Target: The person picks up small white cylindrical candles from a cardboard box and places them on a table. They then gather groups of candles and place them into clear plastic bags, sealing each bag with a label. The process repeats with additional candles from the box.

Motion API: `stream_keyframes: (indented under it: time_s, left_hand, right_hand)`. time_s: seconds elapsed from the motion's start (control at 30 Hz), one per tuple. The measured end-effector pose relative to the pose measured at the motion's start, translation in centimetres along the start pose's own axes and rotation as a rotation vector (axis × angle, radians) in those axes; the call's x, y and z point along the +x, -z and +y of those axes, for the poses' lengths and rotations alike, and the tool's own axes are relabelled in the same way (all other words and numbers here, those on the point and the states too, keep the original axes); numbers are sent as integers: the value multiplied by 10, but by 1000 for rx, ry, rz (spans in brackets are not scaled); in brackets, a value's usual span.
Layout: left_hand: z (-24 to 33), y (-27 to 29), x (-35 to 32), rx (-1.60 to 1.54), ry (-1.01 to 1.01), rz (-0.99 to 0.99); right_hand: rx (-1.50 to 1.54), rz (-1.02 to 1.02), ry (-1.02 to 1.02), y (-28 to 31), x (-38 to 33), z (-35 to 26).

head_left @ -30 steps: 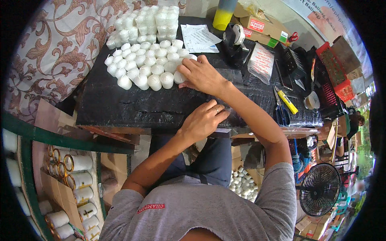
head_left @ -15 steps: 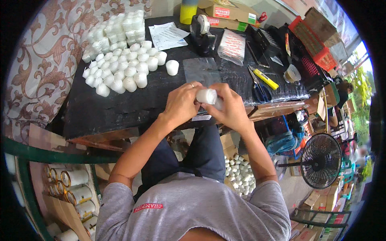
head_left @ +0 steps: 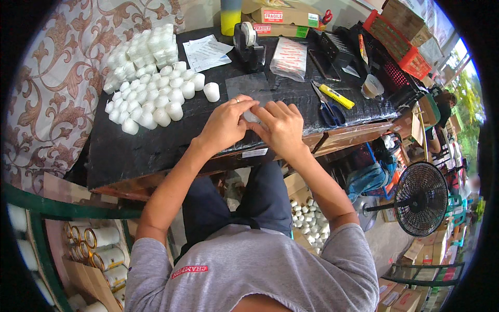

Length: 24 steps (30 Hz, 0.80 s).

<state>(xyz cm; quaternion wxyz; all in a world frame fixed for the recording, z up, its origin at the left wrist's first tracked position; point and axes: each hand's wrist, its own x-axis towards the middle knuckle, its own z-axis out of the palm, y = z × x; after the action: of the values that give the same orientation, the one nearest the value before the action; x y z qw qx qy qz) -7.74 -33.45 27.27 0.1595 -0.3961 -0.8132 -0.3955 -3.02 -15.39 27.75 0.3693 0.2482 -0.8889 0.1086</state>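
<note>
Candles (head_left: 161, 100) white; tabletop (head_left: 135, 153) black; half-hidden piece (head_left: 252, 116) perhaps whitish.

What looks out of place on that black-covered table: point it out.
One white candle sits out past the right side of the cluster of candles, breaking the grouping. The papers beyond it lie askew, overlapping. Both look minor; I see nothing spilled or damaged.

Surface (head_left: 130, 153) wears black sheeting (head_left: 179, 140). White candles (head_left: 148, 106) cluster on its left side. To their right lie papers (head_left: 208, 53), tape dispenser (head_left: 252, 54), scissors (head_left: 328, 107), yellow cutter (head_left: 337, 96).
</note>
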Motion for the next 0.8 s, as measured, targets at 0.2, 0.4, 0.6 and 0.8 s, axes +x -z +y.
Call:
stream_keyframes:
  time_s: [0.2,0.4,0.6,0.8]
  left_hand:
    - [5,7,7,-161,199,-79]
    - [3,-4,8,75,123,64]
    - [17,-5,13,239,-47,17]
    - [6,-7,15,151,-124,-44]
  right_hand:
    - [54,-103,10,5,-2,0]
    - [754,222,-618,14,-11,16]
    - [1278,23,-1033,26,-37,21]
    - [619,150,-242,13,-32,-4]
